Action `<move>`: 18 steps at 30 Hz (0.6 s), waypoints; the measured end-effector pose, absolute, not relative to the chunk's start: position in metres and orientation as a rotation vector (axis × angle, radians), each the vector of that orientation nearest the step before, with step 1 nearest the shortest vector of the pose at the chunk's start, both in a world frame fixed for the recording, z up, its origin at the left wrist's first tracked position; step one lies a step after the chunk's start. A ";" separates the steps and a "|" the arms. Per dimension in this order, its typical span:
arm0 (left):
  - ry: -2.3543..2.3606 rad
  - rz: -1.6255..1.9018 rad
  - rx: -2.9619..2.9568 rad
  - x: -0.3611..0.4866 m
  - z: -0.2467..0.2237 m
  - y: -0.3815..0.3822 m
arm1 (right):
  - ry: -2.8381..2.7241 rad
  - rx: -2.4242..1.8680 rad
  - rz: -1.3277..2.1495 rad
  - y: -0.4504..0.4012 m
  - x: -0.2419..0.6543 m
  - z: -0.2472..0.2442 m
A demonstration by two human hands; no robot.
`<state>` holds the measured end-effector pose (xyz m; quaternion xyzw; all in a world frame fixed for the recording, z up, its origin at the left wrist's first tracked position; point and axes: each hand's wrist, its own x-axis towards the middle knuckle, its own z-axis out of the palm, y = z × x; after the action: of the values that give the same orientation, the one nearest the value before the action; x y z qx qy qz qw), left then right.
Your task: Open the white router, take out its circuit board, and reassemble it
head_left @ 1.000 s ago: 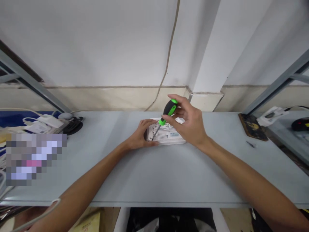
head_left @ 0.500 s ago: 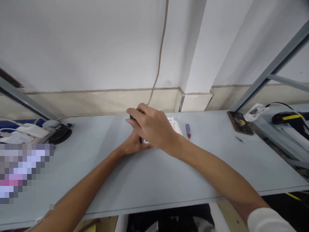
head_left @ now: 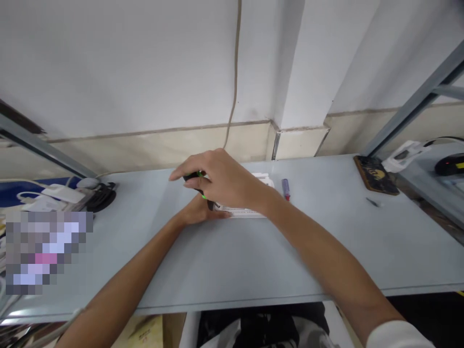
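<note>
A white vented plastic device (head_left: 241, 210) lies flat on the pale grey table (head_left: 253, 261), partly covered by both hands. My left hand (head_left: 201, 211) grips its left side. Above it, my right hand (head_left: 221, 177) is shut on a black-and-green screwdriver (head_left: 194, 177), with most of the handle inside the fingers. The screwdriver's tip is hidden behind my hands. A blue-handled screwdriver (head_left: 286, 188) lies on the table just right of the device.
Right of the device are a small dark screwdriver bit (head_left: 373, 202) and a brown mat (head_left: 375, 175). White power adapters (head_left: 61, 193) and a black cable coil (head_left: 103, 197) sit at the table's left. A wall runs along the back edge.
My right hand has moved left across the device, carrying the screwdriver, and now covers more of the left hand. The view has tilted and shifted, bringing the blue-handled screwdriver into sight.
</note>
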<state>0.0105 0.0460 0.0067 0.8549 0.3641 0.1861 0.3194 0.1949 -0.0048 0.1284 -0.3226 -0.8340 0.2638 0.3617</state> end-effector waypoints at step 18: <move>0.819 0.364 2.387 -0.010 0.027 0.051 | -1.834 -1.987 0.384 0.030 0.360 0.119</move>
<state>-0.0098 0.0511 0.0269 0.8955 0.3073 0.1366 0.2915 0.3602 0.0301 0.1194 -0.7122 -0.6575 0.1378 0.2038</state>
